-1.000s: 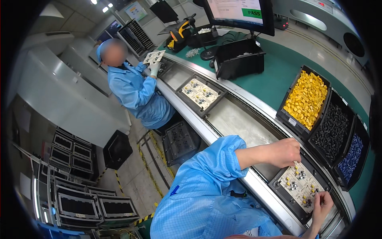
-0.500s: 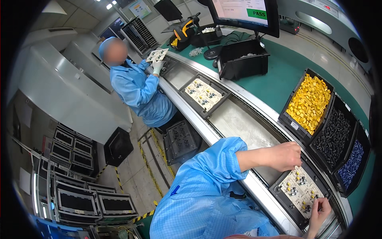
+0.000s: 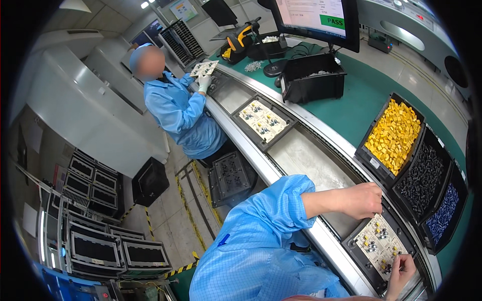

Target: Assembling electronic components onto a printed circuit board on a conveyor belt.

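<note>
A cream circuit board (image 3: 374, 236) fitted with small yellow, black and silvery parts sits in a black carrier tray (image 3: 352, 245) on the conveyor line. My left hand (image 3: 360, 200), fingers curled together, is at the board's far corner; whatever its fingertips hold is hidden. Over the board's near right edge, my right hand (image 3: 400, 272) is closed in a pinch, with a small dark thing at the fingertips that is too small to name. Beyond them, a second circuit board (image 3: 261, 119) lies in another carrier tray (image 3: 284, 131).
Bins of yellow block parts (image 3: 394, 135), black parts (image 3: 420, 175) and blue parts (image 3: 444, 206) line the right side. A black bin (image 3: 314, 83), a monitor (image 3: 314, 17) and a scanner (image 3: 238, 37) stand farther back. A co-worker (image 3: 178, 113) across the line holds another board (image 3: 203, 68).
The whole view has shifted slightly. Both hands stay at nearly the same places on the board, the right still pinching at its near right edge.
</note>
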`<state>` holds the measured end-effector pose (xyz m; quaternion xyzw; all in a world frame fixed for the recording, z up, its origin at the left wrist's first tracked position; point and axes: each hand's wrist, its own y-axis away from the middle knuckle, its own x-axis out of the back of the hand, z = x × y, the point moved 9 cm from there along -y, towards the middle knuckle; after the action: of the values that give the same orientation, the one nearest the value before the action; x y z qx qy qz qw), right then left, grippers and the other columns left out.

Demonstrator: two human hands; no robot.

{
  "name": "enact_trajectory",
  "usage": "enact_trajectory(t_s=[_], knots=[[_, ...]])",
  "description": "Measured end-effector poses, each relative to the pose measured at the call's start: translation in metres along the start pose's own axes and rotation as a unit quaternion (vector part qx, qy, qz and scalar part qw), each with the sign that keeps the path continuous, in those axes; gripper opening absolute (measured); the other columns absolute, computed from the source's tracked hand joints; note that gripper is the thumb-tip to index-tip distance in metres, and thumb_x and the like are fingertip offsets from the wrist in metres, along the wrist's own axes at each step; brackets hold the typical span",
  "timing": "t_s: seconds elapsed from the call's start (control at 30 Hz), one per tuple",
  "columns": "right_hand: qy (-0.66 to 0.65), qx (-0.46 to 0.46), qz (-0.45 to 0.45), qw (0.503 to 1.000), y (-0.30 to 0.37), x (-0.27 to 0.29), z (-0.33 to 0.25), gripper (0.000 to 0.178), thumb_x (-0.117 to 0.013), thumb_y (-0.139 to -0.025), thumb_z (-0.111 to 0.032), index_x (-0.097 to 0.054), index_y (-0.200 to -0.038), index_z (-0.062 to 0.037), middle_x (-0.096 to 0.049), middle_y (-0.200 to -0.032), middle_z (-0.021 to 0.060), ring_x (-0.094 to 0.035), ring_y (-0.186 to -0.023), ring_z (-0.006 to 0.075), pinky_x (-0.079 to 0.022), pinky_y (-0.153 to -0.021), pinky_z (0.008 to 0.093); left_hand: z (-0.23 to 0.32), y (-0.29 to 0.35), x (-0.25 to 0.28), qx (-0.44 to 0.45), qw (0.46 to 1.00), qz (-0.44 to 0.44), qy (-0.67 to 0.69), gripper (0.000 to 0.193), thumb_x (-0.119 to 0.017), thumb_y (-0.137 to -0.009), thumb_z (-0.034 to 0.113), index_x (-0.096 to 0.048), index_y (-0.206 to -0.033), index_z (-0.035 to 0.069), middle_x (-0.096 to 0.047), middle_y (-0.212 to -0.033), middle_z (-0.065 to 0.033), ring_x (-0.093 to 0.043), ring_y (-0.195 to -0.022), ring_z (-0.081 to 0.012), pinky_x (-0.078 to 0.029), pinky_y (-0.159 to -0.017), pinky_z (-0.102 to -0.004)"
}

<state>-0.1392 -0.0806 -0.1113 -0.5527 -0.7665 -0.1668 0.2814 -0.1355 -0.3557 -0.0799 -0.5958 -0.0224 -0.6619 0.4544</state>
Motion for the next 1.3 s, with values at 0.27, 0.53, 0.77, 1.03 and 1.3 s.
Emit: enact_trajectory(t_s=[0.27,0.53,0.77,1.03,1.3], knots=[[0.053,0.015,-0.072,0.996,0.003,0.000,-0.034,0.022,-0.063,-0.099,-0.023,-0.068,-0.103,-0.0019,-0.068,-0.087,0.0088,-0.061,-0.073,0.0147,-0.049,-0.065,0.0274,-0.065,0.079,0.147,0.115,0.832,0.377,0.391,0.041,-0.071,-0.091,0.024,-0.061,-0.126,0.004,-0.067,-0.120,-0.0140,-0.066,-0.104,-0.0288,-0.052,-0.096,-0.0466],[0.032,0.027,-0.068,0.997,0.008,-0.002,-0.049,0.024,-0.063,-0.100,-0.026,-0.067,-0.102,-0.0027,-0.067,-0.083,0.0096,-0.061,-0.075,0.0174,-0.050,-0.068,0.0309,-0.065,0.343,0.418,-0.007,0.666,0.581,0.467,0.117,-0.074,-0.067,0.069,-0.015,-0.157,0.022,-0.047,-0.147,-0.0113,-0.062,-0.111,-0.0266,-0.049,-0.097,-0.0528],[0.059,0.037,-0.066,0.995,0.004,-0.004,-0.059,0.022,-0.065,-0.099,-0.024,-0.067,-0.102,-0.0023,-0.066,-0.083,0.0110,-0.060,-0.076,0.0183,-0.051,-0.068,0.0320,-0.105,0.369,0.280,0.283,0.591,0.621,0.431,0.049,-0.063,-0.095,0.023,-0.048,-0.139,0.007,-0.067,-0.109,-0.0116,-0.065,-0.087,-0.0221,-0.054,-0.080,-0.0379],[0.034,0.024,-0.063,0.997,0.005,-0.009,-0.047,0.021,-0.065,-0.098,-0.023,-0.067,-0.099,-0.0024,-0.067,-0.082,0.0094,-0.059,-0.074,0.0140,-0.050,-0.065,0.0289,-0.048,0.281,0.143,0.441,0.817,0.368,0.039,0.014,-0.069,-0.088,0.004,-0.071,-0.102,0.001,-0.071,-0.099,-0.0053,-0.066,-0.089,-0.0119,-0.051,-0.081,-0.0254],[0.054,0.089,-0.034,0.994,0.008,-0.004,-0.056,0.020,-0.067,-0.097,-0.020,-0.067,-0.098,-0.0004,-0.067,-0.082,0.0088,-0.058,-0.072,0.0134,-0.049,-0.063,0.0273,-0.044,0.288,0.140,0.460,0.782,0.420,0.013,0.009,-0.068,-0.088,0.003,-0.073,-0.095,0.000,-0.072,-0.091,-0.0068,-0.068,-0.085,-0.0142,-0.052,-0.078,-0.0264]])
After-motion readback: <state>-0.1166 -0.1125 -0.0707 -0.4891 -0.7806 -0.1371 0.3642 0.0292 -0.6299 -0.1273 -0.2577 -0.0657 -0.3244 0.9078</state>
